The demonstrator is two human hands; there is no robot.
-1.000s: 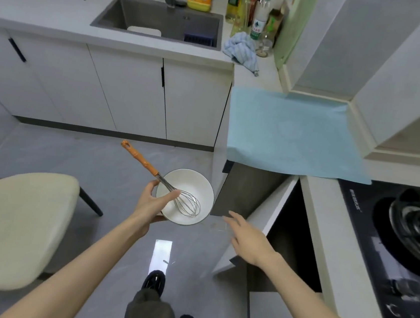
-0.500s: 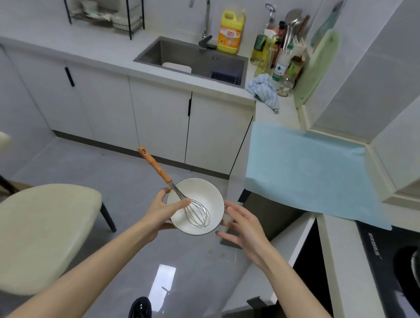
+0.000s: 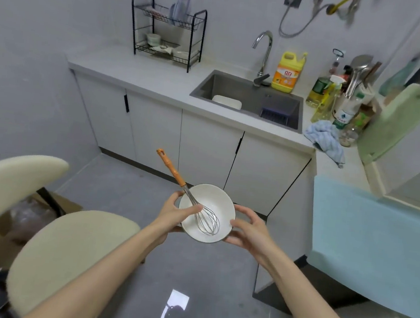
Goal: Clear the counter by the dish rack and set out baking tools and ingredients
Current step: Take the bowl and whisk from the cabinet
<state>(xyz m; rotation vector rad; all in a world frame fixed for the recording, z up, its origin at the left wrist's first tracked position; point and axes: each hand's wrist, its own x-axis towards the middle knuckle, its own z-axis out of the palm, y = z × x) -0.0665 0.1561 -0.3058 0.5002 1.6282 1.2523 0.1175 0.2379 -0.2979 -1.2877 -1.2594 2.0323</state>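
Bowl: round, glossy white ceramic bowl held between both hands above the grey floor. Left hand curls around the bowl's left rim, thumb laid over the wire whisk, pinning it. Whisk has a balloon of thin steel wires lying inside the bowl and a ribbed orange plastic handle sticking up and away past the left hand. Right hand half-open, fingers spread, fingertips touching the bowl's right rim and underside. Smooth pale grey counter lies well ahead of the hands; black wire two-tier dish rack ahead and left, rectangular steel sink straight ahead, flat light blue mat just right of the right hand. Cream padded chair seat left of the left forearm. Versus half a second ago: right hand was beside the bowl, now cupping it; view has tipped up, so the rack shows whole.
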